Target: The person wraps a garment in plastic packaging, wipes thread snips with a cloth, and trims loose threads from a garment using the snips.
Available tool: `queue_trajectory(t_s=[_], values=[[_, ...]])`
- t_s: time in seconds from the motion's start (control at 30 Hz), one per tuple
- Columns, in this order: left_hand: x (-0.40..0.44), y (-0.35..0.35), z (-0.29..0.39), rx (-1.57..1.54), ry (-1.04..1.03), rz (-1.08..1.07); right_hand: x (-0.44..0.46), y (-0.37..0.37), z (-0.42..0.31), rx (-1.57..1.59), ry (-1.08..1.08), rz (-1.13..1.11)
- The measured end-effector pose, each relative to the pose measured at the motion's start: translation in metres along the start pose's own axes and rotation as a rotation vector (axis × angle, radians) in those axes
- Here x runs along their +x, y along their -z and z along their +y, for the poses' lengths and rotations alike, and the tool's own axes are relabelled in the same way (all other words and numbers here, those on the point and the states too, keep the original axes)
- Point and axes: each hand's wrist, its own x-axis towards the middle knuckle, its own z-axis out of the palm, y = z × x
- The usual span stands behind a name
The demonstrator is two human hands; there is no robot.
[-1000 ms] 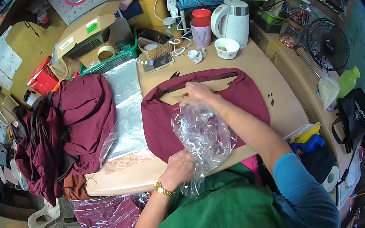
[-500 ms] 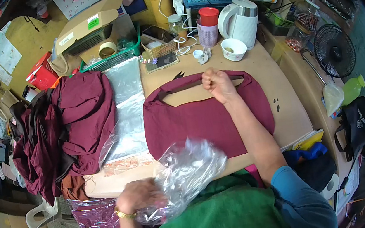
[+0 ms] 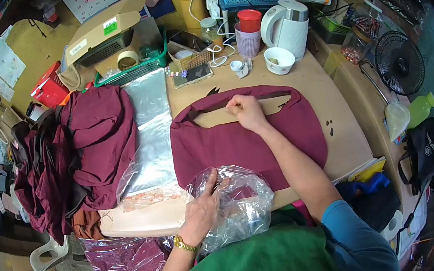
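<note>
A maroon fabric bag (image 3: 240, 146) lies flat on the table, its strap forming a long opening at the top. A crumpled clear plastic bag (image 3: 245, 210) overlaps its lower edge. My left hand (image 3: 202, 213) rests against the left side of the plastic, index finger stretched up toward the maroon cloth. A gold-coloured band circles that wrist. Over the strap opening, my right hand (image 3: 246, 111) is closed with the fingers curled together; whatever they hold, if anything, is hidden.
Left of the bag lie flat clear plastic sheets (image 3: 149, 138) and a maroon cloth pile (image 3: 96, 145). A white kettle (image 3: 288, 29), a white bowl (image 3: 279, 60) and a green basket (image 3: 138, 71) stand at the back. Plastic-wrapped maroon items (image 3: 127, 263) sit below the table edge.
My left hand has come up and right, bringing the plastic bag over the maroon bag's lower edge, and its fingers have straightened. The right hand has shifted left and slightly down, still closed.
</note>
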Motion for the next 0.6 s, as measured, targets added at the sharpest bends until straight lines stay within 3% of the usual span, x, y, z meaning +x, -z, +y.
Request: queue_trajectory(t_s=[0.07,0.23,0.3,0.33,0.53,0.6], values=[[-0.003,-0.009,-0.005,0.054,-0.069,0.103,0.006,0.007,0.0,0.383,-0.086,0.054],[-0.003,-0.008,-0.003,0.047,-0.059,0.085,-0.005,-0.006,-0.022,0.47,0.012,0.026],[-0.004,-0.008,-0.003,0.044,-0.061,0.086,-0.017,-0.015,-0.035,0.974,-0.182,-0.198],[-0.004,-0.007,-0.003,0.039,-0.047,0.062,-0.015,-0.014,-0.035,0.972,-0.179,-0.196],[-0.004,-0.01,-0.006,0.016,-0.072,0.088,0.017,0.027,-0.02,1.2,-0.085,-0.053],[-0.004,-0.012,-0.007,-0.004,-0.092,0.115,0.028,0.059,-0.011,1.342,-0.139,0.159]])
